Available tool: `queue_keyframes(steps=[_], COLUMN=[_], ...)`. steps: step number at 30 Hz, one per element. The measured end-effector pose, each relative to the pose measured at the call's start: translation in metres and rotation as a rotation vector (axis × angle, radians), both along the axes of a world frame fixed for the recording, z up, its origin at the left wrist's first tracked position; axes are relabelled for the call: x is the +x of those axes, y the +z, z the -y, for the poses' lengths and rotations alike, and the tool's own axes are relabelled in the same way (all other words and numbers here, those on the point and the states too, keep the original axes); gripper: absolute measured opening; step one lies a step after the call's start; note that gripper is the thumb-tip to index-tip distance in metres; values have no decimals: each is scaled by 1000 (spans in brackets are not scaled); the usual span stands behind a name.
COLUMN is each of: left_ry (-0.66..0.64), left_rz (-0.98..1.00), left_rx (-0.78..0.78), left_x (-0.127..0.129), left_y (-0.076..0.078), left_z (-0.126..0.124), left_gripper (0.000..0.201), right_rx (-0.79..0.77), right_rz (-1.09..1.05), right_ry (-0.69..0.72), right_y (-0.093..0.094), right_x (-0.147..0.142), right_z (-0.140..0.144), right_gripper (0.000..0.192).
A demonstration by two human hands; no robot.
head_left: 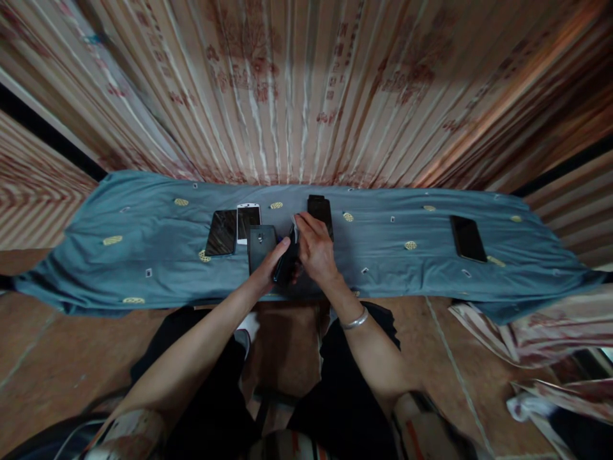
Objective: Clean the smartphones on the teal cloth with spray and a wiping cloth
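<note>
Both hands are working the same dark phone (282,265), right at the near edge of the table (143,255), dead centre in front of the person. The left hand (268,268) is curled under and around it from the left, fingers wrapped, thumb up along the side. The right hand (313,249) comes over from the right with its fingers bent, pinching something small and pale (295,222) at the phone's far end. Can't tell what that bit is, could be a cloth or a sticker.

The phone's long axis runs away from the person, tipped a little to the right, near end low in the left hand and far end up by the right fingertips. So the left hand carries it and the right hand sits at the top end.

Other phones lie flat on the blue cloth (407,217): a black one face down (261,246) just left of the hands, a white one (248,220) and a dark glossy one (221,233) beyond it, another dark one (320,207) just behind the right hand, and one well apart on the right (468,238).
</note>
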State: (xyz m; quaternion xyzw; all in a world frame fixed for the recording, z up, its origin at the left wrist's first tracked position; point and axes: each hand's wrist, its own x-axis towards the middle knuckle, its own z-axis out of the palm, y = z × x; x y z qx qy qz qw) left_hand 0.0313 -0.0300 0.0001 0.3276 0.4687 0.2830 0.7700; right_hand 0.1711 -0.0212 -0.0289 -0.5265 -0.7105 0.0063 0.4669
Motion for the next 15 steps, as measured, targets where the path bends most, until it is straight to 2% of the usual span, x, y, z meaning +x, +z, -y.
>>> queue_keyframes(steps=[2,7,9,13,15], left_ry=[62,361,332,127,81], left_rz=[31,263,264,137,100], left_rx=[4,134,111,19,30], left_x=[1,4,6,10,13], left_y=[-1,-4,-5,-9,-10], left_z=[-3,-9,-10,-9,-10], left_gripper=[49,29,31,46,51], right_rx=[4,13,9,-31,-31], right_rz=[9,14,6,-18,-22], right_ry=[36,79,68,4,-24], right_y=[1,2,3,5,5], right_x=[-7,-21,-18,-5,-1], right_z=[5,15,13,5,3], right_gripper=[46,45,45,45,46])
